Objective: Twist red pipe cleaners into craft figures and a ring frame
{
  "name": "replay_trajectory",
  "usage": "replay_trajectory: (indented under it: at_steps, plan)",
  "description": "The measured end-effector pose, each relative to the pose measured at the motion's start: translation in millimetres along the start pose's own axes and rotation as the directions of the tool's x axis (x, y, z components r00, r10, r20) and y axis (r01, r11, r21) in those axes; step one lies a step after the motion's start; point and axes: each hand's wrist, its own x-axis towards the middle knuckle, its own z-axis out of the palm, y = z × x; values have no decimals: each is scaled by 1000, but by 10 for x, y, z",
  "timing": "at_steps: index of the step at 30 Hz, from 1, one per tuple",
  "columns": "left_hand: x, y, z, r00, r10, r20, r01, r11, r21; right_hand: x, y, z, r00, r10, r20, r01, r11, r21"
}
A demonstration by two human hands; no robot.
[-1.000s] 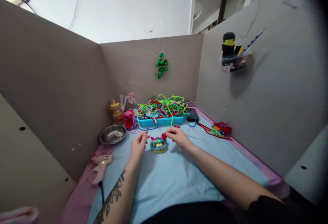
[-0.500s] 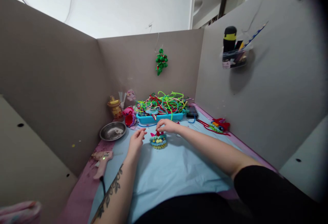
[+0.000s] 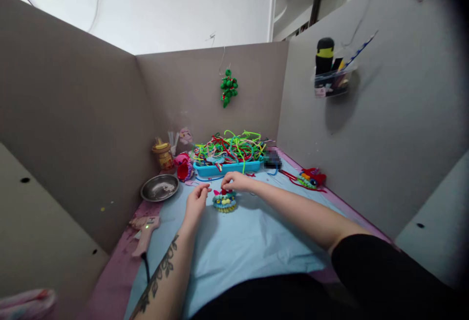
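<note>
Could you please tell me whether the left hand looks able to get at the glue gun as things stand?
Probably yes: the glue gun lies out to the left of the left hand, and only flat blue cloth seems to lie between them, with nothing standing in the way.

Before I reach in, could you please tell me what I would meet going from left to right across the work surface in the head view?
Pink glue gun → left hand → small blue-and-yellow piece → pixelated dark object → red-and-green bundle.
</note>
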Motion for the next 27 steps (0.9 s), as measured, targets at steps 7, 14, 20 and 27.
replay_trajectory:
  at_steps: [7, 14, 20, 27]
  plan:
    - [-83, -29, 105, 956, 240, 167, -282, 908, 312, 45, -15, -89, 989, 5, 148, 1, 999, -39]
    - [-126, -24, 158, 931, 277, 238, -354, 845, 402, -16, -12, -136, 981, 143, 134, -154, 985, 74]
    - [-137, -13, 166, 940, 240, 244, -321, 864, 388, -53, -10, -147, 987, 142, 77, -149, 985, 91]
    - [-147, -33, 169, 945, 218, 245, -294, 893, 342, -2, -91, -98, 996, -53, -73, 47, 996, -78]
